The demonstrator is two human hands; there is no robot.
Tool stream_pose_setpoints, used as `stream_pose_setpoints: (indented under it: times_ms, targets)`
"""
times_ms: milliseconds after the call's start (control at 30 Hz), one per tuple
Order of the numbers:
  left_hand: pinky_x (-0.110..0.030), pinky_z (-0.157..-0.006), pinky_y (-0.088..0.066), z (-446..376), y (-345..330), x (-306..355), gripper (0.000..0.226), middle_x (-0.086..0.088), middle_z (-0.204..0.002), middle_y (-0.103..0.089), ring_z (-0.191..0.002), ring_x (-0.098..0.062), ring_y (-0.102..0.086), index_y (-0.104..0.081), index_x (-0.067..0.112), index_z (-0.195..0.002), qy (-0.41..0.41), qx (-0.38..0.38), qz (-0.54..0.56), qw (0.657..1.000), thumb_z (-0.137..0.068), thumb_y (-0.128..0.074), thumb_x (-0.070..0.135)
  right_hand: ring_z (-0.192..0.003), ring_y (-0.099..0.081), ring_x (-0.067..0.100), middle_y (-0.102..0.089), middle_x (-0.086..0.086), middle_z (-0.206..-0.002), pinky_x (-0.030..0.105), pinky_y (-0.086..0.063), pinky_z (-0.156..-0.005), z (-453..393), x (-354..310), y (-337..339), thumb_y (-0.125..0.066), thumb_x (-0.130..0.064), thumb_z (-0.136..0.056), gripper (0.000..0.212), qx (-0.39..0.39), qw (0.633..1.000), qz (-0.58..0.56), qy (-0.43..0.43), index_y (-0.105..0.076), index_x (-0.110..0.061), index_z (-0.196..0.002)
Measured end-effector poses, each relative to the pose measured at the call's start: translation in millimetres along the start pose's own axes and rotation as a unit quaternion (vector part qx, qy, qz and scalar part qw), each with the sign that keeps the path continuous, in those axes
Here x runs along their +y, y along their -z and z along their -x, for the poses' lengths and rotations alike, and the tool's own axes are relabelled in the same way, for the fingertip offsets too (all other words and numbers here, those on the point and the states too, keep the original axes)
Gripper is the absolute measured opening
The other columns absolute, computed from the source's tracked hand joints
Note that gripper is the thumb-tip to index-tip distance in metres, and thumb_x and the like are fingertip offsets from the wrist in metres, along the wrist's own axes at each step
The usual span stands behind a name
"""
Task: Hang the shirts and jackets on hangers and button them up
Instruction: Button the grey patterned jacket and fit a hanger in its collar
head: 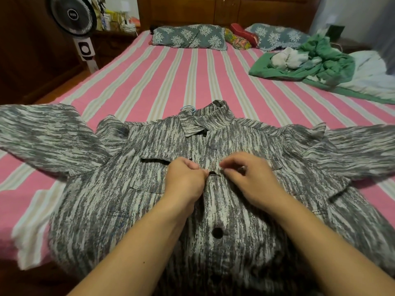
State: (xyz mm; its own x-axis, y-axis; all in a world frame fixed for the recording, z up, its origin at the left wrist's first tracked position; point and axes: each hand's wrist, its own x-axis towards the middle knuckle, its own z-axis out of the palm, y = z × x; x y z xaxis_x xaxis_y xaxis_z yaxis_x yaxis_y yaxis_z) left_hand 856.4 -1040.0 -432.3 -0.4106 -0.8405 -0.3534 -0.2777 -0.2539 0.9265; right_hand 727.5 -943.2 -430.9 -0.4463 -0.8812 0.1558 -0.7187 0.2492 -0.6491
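Two hands worked at one spot on the grey streaked jacket (213, 199), which lay face up across the near edge of the bed (171, 77), sleeves spread toward the left and right edges, collar pointing to the headboard end; a blue hanger hook (188, 108) peeped out just behind the collar, so I judged the hanging done and the buttoning under way; my left hand (184, 180) pinched the left side of the front placket, fingers curled tight on the cloth; my right hand (245, 180) pinched the opposite side, thumb and forefinger closed on the fabric around a dark button (212, 173) at chest level, between the two flap pockets; whether that button had passed fully through its hole I could not tell; a lower button (217, 232) sat dark on the placket nearer me, and looked fastened; the next move seemed to call for easing the button through the slit while the left hand held the edge taut, then shifting up toward the collar; a green heap of clothes (310, 63) waited at the far right corner of the bed.
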Motion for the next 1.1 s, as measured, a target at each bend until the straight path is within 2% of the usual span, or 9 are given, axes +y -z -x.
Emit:
stream_pose_setpoints:
  times_ms: [133,233,400,567,667,800,933,1033,1100]
  targets:
    - [-0.03,-0.055,-0.041,-3.5,0.0,-1.7,0.035,-0.006,-0.072,-0.05,-0.059,-0.018,-0.047,-0.046,0.016,-0.076,0.042,-0.008,0.048,0.998,-0.087,-0.071,-0.005,-0.097,-0.058,-0.003,-0.062,-0.023,-0.099,0.028,-0.052,-0.094,-1.2,-1.4,-11.0,-0.068,-0.011,-0.092,0.029,-0.02,0.997,0.038,0.062,-0.073,-0.031,-0.114]
    - [-0.029,-0.053,-0.043,-1.0,-2.7,-1.5,0.037,-0.005,-0.069,-0.049,-0.059,-0.018,-0.047,-0.045,0.016,-0.074,0.059,-0.004,0.078,0.995,-0.085,-0.069,-0.009,-0.095,-0.06,-0.002,-0.064,-0.023,-0.099,0.026,-0.054,-0.093,-3.6,-0.1,-13.4,-0.069,-0.009,-0.092,0.03,-0.019,0.996,0.041,0.072,-0.074,-0.028,-0.115]
    - [-0.042,-0.086,-0.059,-0.8,4.4,4.4,0.03,-0.015,-0.091,-0.066,-0.089,-0.032,-0.069,-0.051,0.01,-0.081,0.1,-0.024,0.117,0.988,-0.083,-0.069,-0.014,-0.095,-0.061,0.001,-0.067,-0.016,-0.103,0.023,-0.052,-0.094,-2.2,-3.3,-15.3,-0.067,-0.011,-0.093,0.025,-0.005,0.994,0.065,0.088,-0.072,-0.024,-0.114]
    - [-0.049,-0.097,-0.056,2.1,10.1,11.3,0.032,-0.021,-0.109,-0.066,-0.106,-0.038,-0.068,-0.054,0.009,-0.095,0.101,-0.068,0.088,0.989,-0.081,-0.066,-0.017,-0.068,-0.064,0.01,-0.072,-0.006,-0.083,0.02,-0.056,-0.067,-15.7,-3.2,7.0,-0.064,-0.024,-0.095,0.019,-0.082,0.933,0.229,0.265,-0.076,-0.02,-0.109]
    - [-0.047,-0.095,-0.058,0.0,16.0,12.7,0.033,-0.018,-0.11,-0.064,-0.104,-0.035,-0.067,-0.054,0.006,-0.104,0.118,-0.095,0.106,0.983,-0.084,-0.062,-0.019,-0.062,-0.065,0.012,-0.074,-0.002,-0.08,0.016,-0.052,-0.064,-18.5,-2.4,8.4,-0.065,-0.022,-0.092,0.021,-0.096,0.919,0.222,0.313,-0.077,-0.016,-0.109]
    - [-0.047,-0.094,-0.058,-1.8,13.1,9.3,0.031,-0.014,-0.102,-0.062,-0.104,-0.035,-0.067,-0.051,0.011,-0.088,0.111,-0.078,0.069,0.988,-0.082,-0.065,-0.016,-0.067,-0.072,0.016,-0.077,0.001,-0.087,0.025,-0.061,-0.062,-24.0,2.7,8.7,-0.068,-0.02,-0.093,0.019,-0.077,0.914,0.198,0.345,-0.076,-0.015,-0.11]
    - [-0.048,-0.096,-0.056,-6.2,9.0,4.2,0.033,-0.012,-0.1,-0.06,-0.1,-0.031,-0.065,-0.049,0.012,-0.084,0.099,-0.064,0.067,0.991,-0.08,-0.065,-0.016,-0.057,-0.066,0.012,-0.073,0.001,-0.078,0.018,-0.056,-0.057,-34.5,11.6,11.0,-0.07,-0.015,-0.091,0.019,-0.092,0.88,0.239,0.4,-0.075,-0.01,-0.109]
    - [-0.046,-0.095,-0.055,-7.2,8.0,2.8,0.03,-0.012,-0.105,-0.06,-0.099,-0.029,-0.063,-0.057,0.006,-0.096,0.097,-0.058,0.091,0.989,-0.081,-0.064,-0.018,-0.059,-0.066,0.012,-0.074,0.002,-0.08,0.022,-0.058,-0.056,-40.7,13.6,9.5,-0.062,-0.018,-0.095,0.021,-0.091,0.878,0.256,0.394,-0.074,-0.01,-0.11]
    - [-0.038,-0.085,-0.056,-5.2,5.8,0.5,0.03,-0.01,-0.104,-0.061,-0.098,-0.026,-0.064,-0.052,0.009,-0.085,0.077,-0.032,0.092,0.992,-0.08,-0.066,-0.018,-0.069,-0.07,0.01,-0.076,-0.002,-0.087,0.027,-0.062,-0.066,-34.1,5.0,2.0,-0.059,-0.021,-0.097,0.021,-0.069,0.927,0.224,0.294,-0.075,-0.015,-0.109]
